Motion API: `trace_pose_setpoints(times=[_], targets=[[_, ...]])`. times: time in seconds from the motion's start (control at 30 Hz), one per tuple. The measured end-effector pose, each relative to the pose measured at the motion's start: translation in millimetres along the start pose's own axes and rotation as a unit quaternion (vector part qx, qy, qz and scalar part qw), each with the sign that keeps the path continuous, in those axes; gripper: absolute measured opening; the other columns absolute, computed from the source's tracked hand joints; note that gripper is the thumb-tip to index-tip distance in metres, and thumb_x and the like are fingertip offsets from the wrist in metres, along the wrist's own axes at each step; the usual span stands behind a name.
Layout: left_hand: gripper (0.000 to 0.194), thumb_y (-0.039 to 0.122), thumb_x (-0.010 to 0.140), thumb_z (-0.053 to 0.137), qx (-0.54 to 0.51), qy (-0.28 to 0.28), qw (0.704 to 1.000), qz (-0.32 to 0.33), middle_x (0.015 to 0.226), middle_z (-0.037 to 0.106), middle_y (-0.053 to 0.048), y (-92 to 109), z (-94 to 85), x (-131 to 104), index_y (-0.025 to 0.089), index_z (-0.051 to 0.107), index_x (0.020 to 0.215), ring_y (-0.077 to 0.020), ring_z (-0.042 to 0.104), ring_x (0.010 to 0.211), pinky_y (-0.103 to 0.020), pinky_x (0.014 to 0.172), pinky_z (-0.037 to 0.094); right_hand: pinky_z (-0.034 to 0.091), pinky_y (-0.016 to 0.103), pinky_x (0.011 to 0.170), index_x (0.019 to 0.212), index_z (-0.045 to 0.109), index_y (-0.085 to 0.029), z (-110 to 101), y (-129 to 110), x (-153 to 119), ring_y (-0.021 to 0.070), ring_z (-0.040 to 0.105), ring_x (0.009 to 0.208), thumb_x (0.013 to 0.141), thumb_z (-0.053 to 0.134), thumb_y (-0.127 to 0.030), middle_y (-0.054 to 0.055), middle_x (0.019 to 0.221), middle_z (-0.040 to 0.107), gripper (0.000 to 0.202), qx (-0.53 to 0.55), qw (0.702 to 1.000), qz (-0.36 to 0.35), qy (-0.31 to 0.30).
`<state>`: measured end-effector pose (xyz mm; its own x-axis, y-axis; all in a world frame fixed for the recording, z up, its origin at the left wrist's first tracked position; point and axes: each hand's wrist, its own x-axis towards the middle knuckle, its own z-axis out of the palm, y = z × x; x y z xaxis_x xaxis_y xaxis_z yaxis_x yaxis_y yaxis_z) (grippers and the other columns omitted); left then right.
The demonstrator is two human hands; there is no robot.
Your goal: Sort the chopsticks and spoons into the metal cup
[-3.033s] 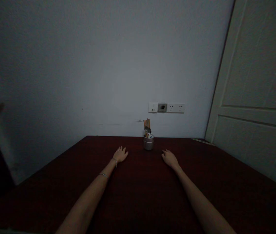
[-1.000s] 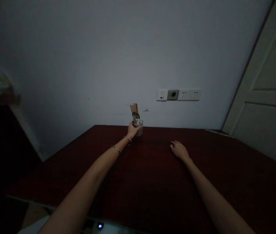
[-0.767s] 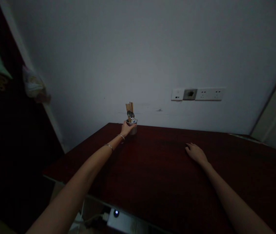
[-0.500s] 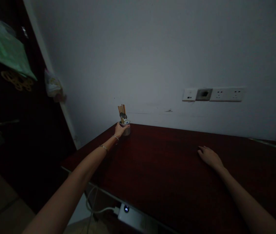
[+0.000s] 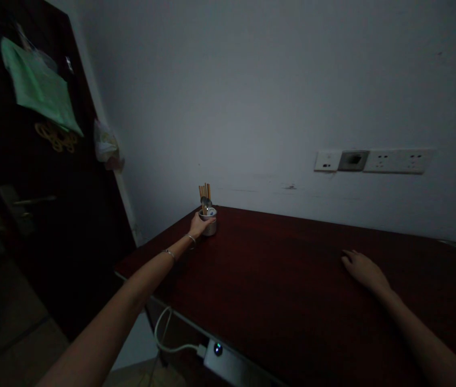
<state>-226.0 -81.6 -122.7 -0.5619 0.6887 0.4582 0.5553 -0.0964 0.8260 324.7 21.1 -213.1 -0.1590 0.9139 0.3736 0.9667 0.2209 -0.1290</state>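
Observation:
Near the far left corner of the dark red table point(image 5: 268, 269), my left hand point(image 5: 199, 224) is closed around the side of a utensil holder point(image 5: 210, 228), a pale cup standing upright. Several wooden chopsticks point(image 5: 204, 191) stick up out of it. Metal spoons point(image 5: 206, 202) and a white spoon-like piece with a blue mark point(image 5: 211, 212) also stand inside. My fingers behind the cup are partly hidden. Over on the right, my right hand point(image 5: 364, 270) lies palm down on the tabletop, fingers loosely extended, holding nothing.
A power strip point(image 5: 228, 363) with a white cable point(image 5: 177, 348) sits under the table's front edge. Wall sockets point(image 5: 373, 160) are set above the table. To the left is a dark door point(image 5: 50, 231) with a green cloth bag point(image 5: 42, 88) and a plastic bag point(image 5: 106, 144) hanging.
My view has turned slightly left. The utensil holder, in my left hand, is a little closer to me on the table. My right hand stays resting on the tabletop.

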Motion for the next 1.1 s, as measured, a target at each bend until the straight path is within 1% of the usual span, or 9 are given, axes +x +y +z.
trace_pose_setpoints(times=[0.1, 0.27, 0.47, 0.53, 0.63, 0.77, 0.9, 1.0, 1.1], targets=[[0.072, 0.045, 0.048, 0.078, 0.001, -0.006, 1.0, 0.004, 0.11, 0.059, -0.017, 0, 0.1, -3, 0.011, 0.053, 0.108, -0.0264, 0.055, 0.102, -0.035, 0.086, 0.04, 0.035, 0.036, 0.099, 0.117, 0.056, -0.007, -1, -1, -1, 0.0253, 0.046, 0.117, 0.083, 0.033, -0.032, 0.016, 0.119, 0.057, 0.048, -0.017, 1.0, -0.004, -0.018], [0.073, 0.045, 0.048, 0.078, -0.006, -0.005, 1.0, -0.007, 0.112, 0.058, -0.017, -2, 1.5, -5, 0.013, 0.052, 0.108, -0.0257, 0.054, 0.104, -0.033, 0.087, 0.04, 0.037, 0.037, 0.097, 0.12, 0.053, -0.006, 1, 1, -1, 0.0263, 0.046, 0.118, 0.083, 0.03, -0.035, 0.018, 0.122, 0.054, 0.052, -0.028, 1.0, -0.001, -0.013], [0.073, 0.047, 0.052, 0.076, 0.004, -0.021, 1.0, -0.009, 0.114, 0.057, -0.016, -3, -0.9, -6, 0.014, 0.049, 0.111, -0.0257, 0.054, 0.104, -0.033, 0.085, 0.041, 0.036, 0.037, 0.098, 0.12, 0.053, -0.007, 1, 0, 0, 0.0261, 0.045, 0.119, 0.083, 0.031, -0.034, 0.018, 0.124, 0.052, 0.051, -0.036, 0.999, 0.004, -0.021], [0.073, 0.046, 0.052, 0.077, -0.002, -0.023, 1.0, -0.014, 0.114, 0.056, -0.016, -6, -1.7, -6, 0.014, 0.049, 0.111, -0.0254, 0.054, 0.104, -0.033, 0.086, 0.041, 0.035, 0.037, 0.098, 0.121, 0.053, -0.007, 1, 0, 0, 0.0262, 0.045, 0.119, 0.084, 0.029, -0.035, 0.017, 0.125, 0.051, 0.052, -0.042, 0.999, 0.003, -0.025], [0.075, 0.047, 0.052, 0.076, -0.022, -0.031, 0.999, -0.005, 0.116, 0.056, -0.015, -11, -1.7, -5, 0.014, 0.047, 0.113, -0.0244, 0.053, 0.106, -0.033, 0.087, 0.04, 0.033, 0.037, 0.1, 0.121, 0.052, -0.006, 1, 0, 0, 0.0268, 0.044, 0.119, 0.084, 0.028, -0.035, 0.018, 0.125, 0.051, 0.053, -0.046, 0.998, 0.003, -0.032], [0.078, 0.048, 0.052, 0.076, -0.043, -0.042, 0.998, 0.003, 0.117, 0.055, -0.016, -17, -1.0, -2, 0.014, 0.045, 0.115, -0.024, 0.052, 0.106, -0.033, 0.088, 0.04, 0.033, 0.037, 0.1, 0.12, 0.053, -0.005, 2, 0, 0, 0.027, 0.045, 0.118, 0.083, 0.029, -0.035, 0.019, 0.124, 0.052, 0.053, -0.037, 0.999, -0.008, -0.017], [0.08, 0.045, 0.05, 0.078, -0.068, -0.044, 0.997, 0.006, 0.117, 0.054, -0.016, -17, -1.5, -2, 0.014, 0.045, 0.115, -0.0246, 0.052, 0.107, -0.034, 0.089, 0.039, 0.034, 0.037, 0.099, 0.119, 0.054, -0.004, -2, -2, -2, 0.0276, 0.046, 0.117, 0.083, 0.03, -0.033, 0.019, 0.122, 0.053, 0.052, -0.03, 0.999, -0.004, -0.019], [0.08, 0.039, 0.046, 0.081, -0.1, -0.043, 0.994, -0.007, 0.116, 0.054, -0.016, -13, -2.0, -4, 0.014, 0.046, 0.113, -0.0255, 0.051, 0.108, -0.036, 0.092, 0.036, 0.033, 0.036, 0.1, 0.118, 0.054, -0.003, -5, -4, -2, 0.0273, 0.047, 0.117, 0.084, 0.029, -0.032, 0.019, 0.121, 0.055, 0.052, -0.023, 0.999, -0.014, -0.022], [0.082, 0.035, 0.045, 0.082, -0.135, -0.047, 0.99, -0.018, 0.117, 0.052, -0.016, -11, -2.1, -6, 0.014, 0.044, 0.114, -0.0253, 0.049, 0.11, -0.037, 0.095, 0.034, 0.035, 0.037, 0.099, 0.119, 0.055, -0.004, -6, -4, -2, 0.0275, 0.047, 0.117, 0.083, 0.03, -0.033, 0.019, 0.121, 0.055, 0.052, -0.016, 1.0, -0.006, -0.023]])
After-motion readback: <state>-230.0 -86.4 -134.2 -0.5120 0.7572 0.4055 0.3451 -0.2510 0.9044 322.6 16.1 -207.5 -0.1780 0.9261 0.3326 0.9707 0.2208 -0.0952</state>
